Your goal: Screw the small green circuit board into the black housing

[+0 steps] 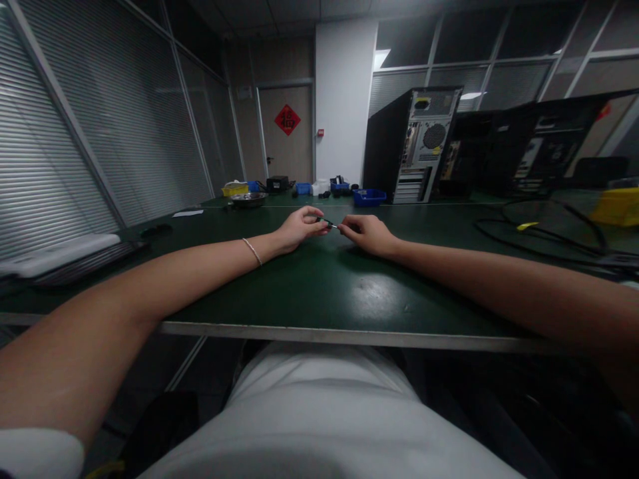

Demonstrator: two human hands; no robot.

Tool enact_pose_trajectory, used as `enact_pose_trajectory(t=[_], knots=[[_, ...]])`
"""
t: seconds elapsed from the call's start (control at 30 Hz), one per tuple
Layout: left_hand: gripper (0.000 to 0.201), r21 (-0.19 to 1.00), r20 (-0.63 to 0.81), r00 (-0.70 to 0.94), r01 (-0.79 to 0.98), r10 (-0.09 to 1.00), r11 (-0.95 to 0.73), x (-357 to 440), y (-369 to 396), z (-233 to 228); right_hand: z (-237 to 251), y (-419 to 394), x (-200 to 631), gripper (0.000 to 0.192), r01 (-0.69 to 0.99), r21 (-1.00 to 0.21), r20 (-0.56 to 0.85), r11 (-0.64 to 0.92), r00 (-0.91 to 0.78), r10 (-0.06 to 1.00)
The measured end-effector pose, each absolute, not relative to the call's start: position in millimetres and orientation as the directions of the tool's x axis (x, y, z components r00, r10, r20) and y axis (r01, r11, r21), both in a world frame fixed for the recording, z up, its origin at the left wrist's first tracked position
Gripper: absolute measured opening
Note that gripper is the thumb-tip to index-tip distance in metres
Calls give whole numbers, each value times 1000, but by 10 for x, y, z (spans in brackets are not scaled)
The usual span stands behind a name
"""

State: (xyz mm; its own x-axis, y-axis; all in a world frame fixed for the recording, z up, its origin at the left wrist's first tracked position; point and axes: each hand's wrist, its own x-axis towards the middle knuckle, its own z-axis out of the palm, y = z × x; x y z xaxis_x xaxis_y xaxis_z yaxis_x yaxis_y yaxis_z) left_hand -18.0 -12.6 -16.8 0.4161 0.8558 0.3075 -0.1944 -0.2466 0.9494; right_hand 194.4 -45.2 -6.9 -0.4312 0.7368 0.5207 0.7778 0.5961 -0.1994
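Above the green tabletop, my two hands meet near the middle of the head view. My left hand is closed, with thumb and fingers pinching a small dark piece. A thin, shiny end sticks out of it to the right. At that end, the fingertips of my right hand are pinched together with the knuckles up. The piece is too small and dark for me to tell its kind. My fingers hide part of it.
Toward the back stand a blue tray, a round metal dish and a yellow bin. Computer towers rise at the back right. Black cables loop over the right side, near another yellow bin.
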Motion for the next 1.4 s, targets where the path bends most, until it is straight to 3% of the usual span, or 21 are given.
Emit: enact_pose_trajectory(t=[0.3,0.97,1.2,1.4], knots=[[29,942,334,451,-171,828,-287,-152,-175,-163,-71,-448,1956,31,776,-222,534,590,-410,740],[15,977,207,515,-158,832,-146,-182,-242,-86,-92,-390,1969,32,631,-301,531,715,-511,676],[15,962,267,492,-84,829,-260,-167,-183,-115,-84,-384,1974,34,632,-343,588,695,-432,683],[27,910,285,521,116,805,-397,-221,-115,-126,-75,-399,1983,36,640,-355,610,682,-394,687]])
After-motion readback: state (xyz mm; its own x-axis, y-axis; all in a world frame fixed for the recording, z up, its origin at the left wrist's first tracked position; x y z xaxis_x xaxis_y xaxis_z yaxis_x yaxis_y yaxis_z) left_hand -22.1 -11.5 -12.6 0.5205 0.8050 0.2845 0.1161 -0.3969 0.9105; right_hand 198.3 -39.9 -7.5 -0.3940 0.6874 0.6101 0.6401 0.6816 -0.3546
